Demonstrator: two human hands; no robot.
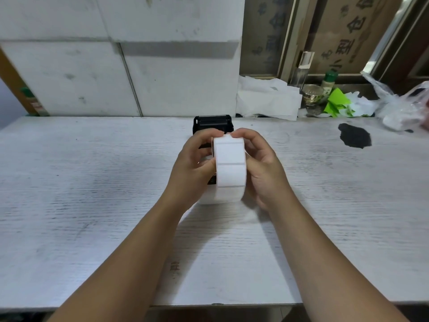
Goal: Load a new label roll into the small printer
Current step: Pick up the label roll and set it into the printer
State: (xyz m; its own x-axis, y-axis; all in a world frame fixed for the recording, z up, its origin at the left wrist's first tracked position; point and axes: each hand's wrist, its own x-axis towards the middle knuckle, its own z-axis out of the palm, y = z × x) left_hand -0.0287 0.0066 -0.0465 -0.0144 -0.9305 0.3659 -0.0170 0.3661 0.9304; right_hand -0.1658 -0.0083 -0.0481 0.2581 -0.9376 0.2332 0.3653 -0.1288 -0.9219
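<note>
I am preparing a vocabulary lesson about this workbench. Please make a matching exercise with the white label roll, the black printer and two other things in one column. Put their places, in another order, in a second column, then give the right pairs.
Things
1. white paper label roll
2. small black plastic printer
3. dark irregular stain
4. green-capped bottle

Places
A. at the back right, beside a glass jar
B. on the whitish wooden table, right of the hands
C. held between left hand and right hand
D. on the table behind the roll, partly hidden

Pairs: 1-C, 2-D, 3-B, 4-A
</note>
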